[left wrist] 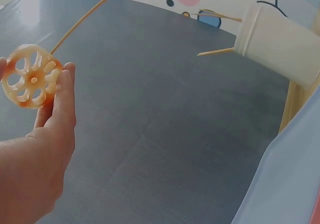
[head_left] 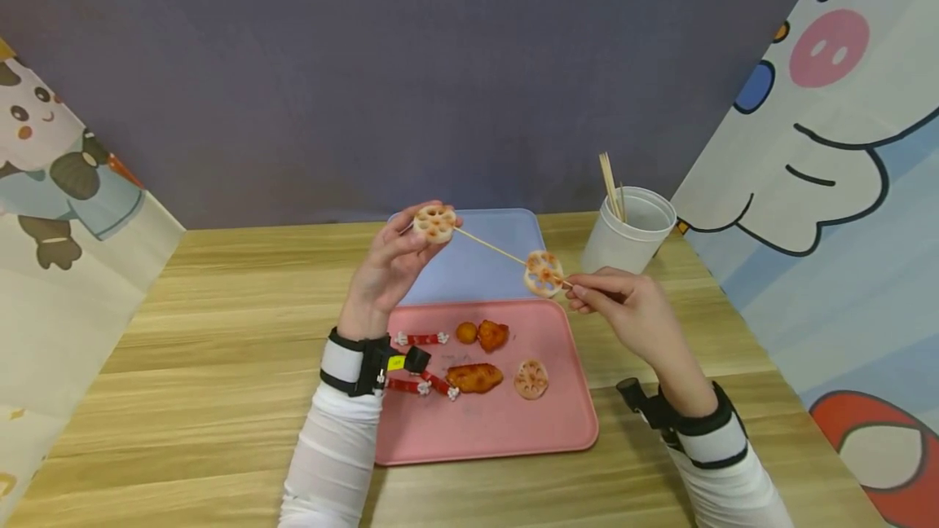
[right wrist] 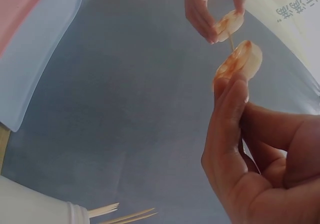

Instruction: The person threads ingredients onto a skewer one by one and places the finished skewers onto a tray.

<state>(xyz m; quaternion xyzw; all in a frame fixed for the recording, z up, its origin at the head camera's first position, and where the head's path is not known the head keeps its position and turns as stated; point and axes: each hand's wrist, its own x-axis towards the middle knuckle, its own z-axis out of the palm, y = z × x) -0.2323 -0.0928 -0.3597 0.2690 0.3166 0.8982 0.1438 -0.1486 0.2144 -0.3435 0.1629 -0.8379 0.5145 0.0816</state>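
Observation:
Above the trays, my left hand (head_left: 392,271) holds a lotus root slice (head_left: 434,224) by its edge between thumb and fingers. A thin bamboo skewer (head_left: 490,246) runs from that slice to my right hand (head_left: 631,312), whose thumb and fingertips pinch its near end. A second lotus root slice (head_left: 544,274) is threaded on the skewer, right beside the right fingertips. In the left wrist view, the skewer (left wrist: 85,20) meets the rim of the browned, holed slice (left wrist: 33,76). The right wrist view has the threaded slice (right wrist: 240,61) just past my fingertips.
Below lies a pink tray (head_left: 484,440) with another lotus root slice (head_left: 531,379), a browned wing-like piece (head_left: 475,378), two smaller orange-brown pieces and several red-wrapped sticks (head_left: 422,340). Behind it is a blue tray (head_left: 477,267). A white cup (head_left: 627,239) with skewers stands at right.

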